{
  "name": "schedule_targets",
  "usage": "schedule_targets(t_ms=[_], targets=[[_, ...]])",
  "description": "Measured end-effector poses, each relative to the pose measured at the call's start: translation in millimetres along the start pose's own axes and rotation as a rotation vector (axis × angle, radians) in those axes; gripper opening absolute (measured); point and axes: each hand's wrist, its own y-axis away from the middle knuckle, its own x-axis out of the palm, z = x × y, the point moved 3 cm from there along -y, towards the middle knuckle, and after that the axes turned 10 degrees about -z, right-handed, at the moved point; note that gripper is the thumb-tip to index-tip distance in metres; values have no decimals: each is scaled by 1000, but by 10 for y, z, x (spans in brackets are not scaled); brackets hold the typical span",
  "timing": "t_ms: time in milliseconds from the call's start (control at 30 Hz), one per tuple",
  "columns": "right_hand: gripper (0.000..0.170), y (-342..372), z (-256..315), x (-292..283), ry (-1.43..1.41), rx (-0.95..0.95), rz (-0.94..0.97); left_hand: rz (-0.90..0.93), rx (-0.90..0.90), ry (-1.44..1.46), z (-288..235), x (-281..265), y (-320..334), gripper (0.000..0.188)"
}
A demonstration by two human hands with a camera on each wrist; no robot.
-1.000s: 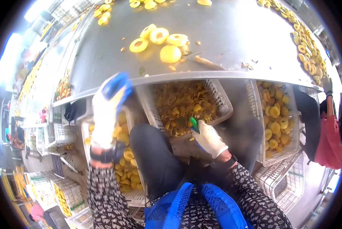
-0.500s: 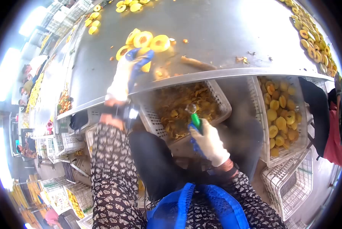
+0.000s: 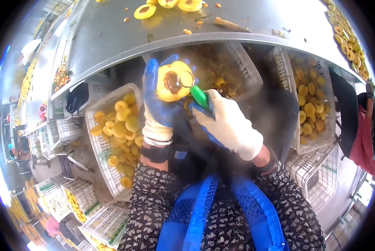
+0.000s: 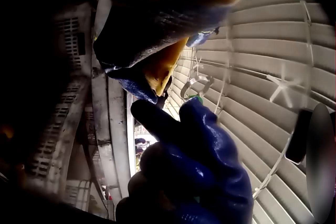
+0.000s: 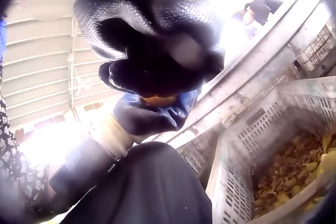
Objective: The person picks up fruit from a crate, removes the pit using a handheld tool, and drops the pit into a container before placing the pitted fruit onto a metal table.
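In the head view my gloved left hand (image 3: 159,98) holds a yellow fruit half (image 3: 175,81), cut face up, its brown hollow showing. My right hand (image 3: 229,121), in a white and blue glove, grips a green-handled tool (image 3: 200,97) whose metal loop reaches the cut face. The left wrist view shows the orange fruit (image 4: 165,66) between blue glove fingers, with the right hand (image 4: 194,166) close by and the metal loop (image 4: 197,85) near it. In the right wrist view a sliver of fruit (image 5: 159,100) shows in the left hand (image 5: 155,116), below the right hand (image 5: 157,35).
Beyond the hands runs a metal table (image 3: 112,37) with fruit halves (image 3: 144,11) and a brown stick (image 3: 231,25). Under its edge stands a crate of scraps (image 3: 248,67). Crates of fruit flank the knees, left (image 3: 122,129) and right (image 3: 311,100). Another person (image 3: 363,144) is at far right.
The left hand reached onto the table, took a fruit half and came back over the lap. The right hand has raised the tool to the fruit. The view has tilted downward.
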Motion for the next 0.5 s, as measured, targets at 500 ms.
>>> schedule_targets(t_ms=[500], targets=[[33, -408, -307, -169, -49, -129, -88, 266, 759, -1231, 116, 30, 94, 33]])
